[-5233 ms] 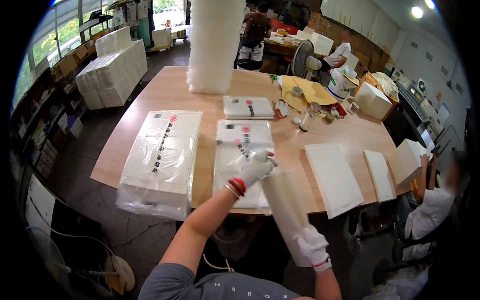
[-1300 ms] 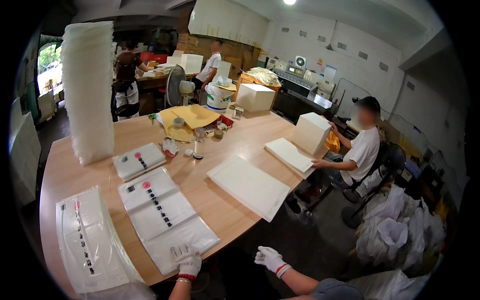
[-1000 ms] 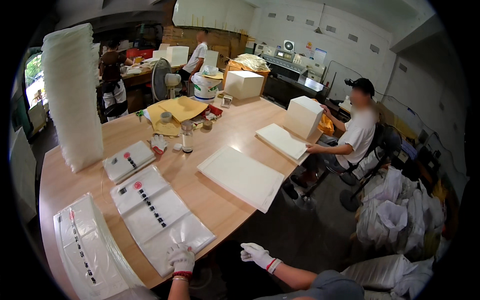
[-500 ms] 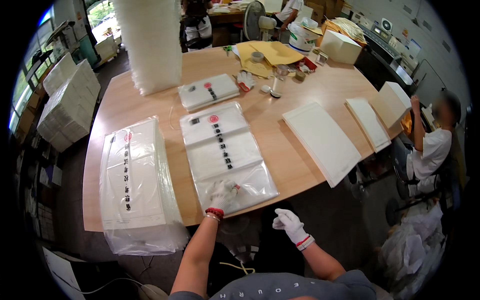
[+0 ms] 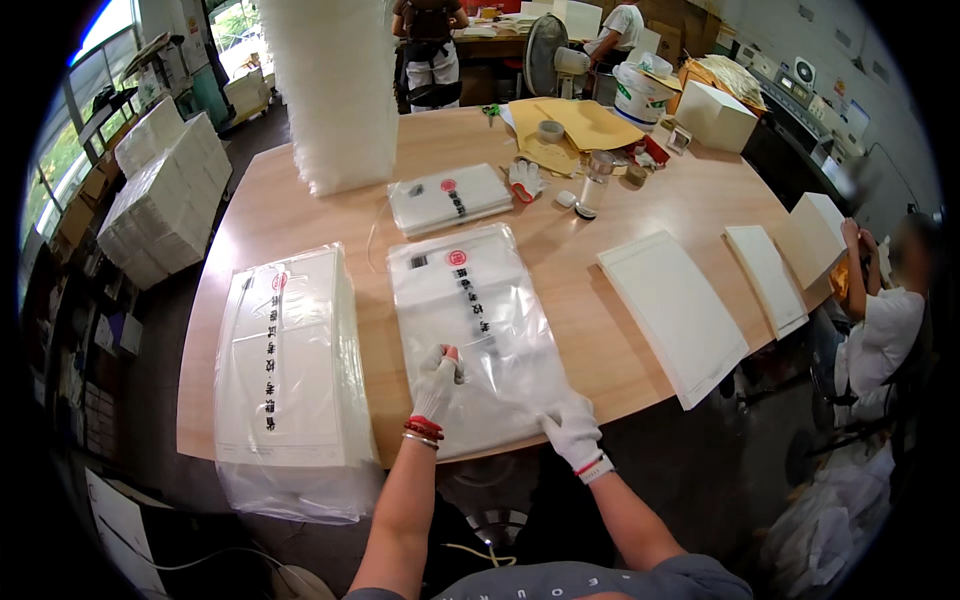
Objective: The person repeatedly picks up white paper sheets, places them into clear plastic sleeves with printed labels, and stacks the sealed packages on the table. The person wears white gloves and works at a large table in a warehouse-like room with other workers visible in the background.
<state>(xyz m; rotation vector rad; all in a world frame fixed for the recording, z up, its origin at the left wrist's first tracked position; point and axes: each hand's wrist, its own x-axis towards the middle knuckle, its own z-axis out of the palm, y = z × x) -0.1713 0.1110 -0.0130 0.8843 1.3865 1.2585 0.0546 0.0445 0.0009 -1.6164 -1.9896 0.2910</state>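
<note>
A stack of clear plastic bags [image 5: 480,270] with black print and a red round mark lies flat in front of me. My left hand [image 5: 438,385], in a white glove with a bare fingertip, is closed in a pinch over the lower left part of the top bag. At the bag's lower right corner, my gloved right hand [image 5: 573,430] closes on the film, which wrinkles between the hands. To the left is a tall pile of filled plastic bags [image 5: 290,350] holding white sheets, its near end overhanging the table edge.
A smaller bag stack [image 5: 450,198] and a loose glove [image 5: 525,180] lie farther back. White paper stacks [image 5: 675,310] stand right, near a seated person [image 5: 880,320]. A tall translucent pile [image 5: 335,100] rises at the back left. Tape rolls and yellow envelopes [image 5: 580,125] lie at the back.
My right hand has come from off the table edge onto the bag's lower right corner. My left hand has gone from lying on the bag to a pinch. The whole view has shifted slightly.
</note>
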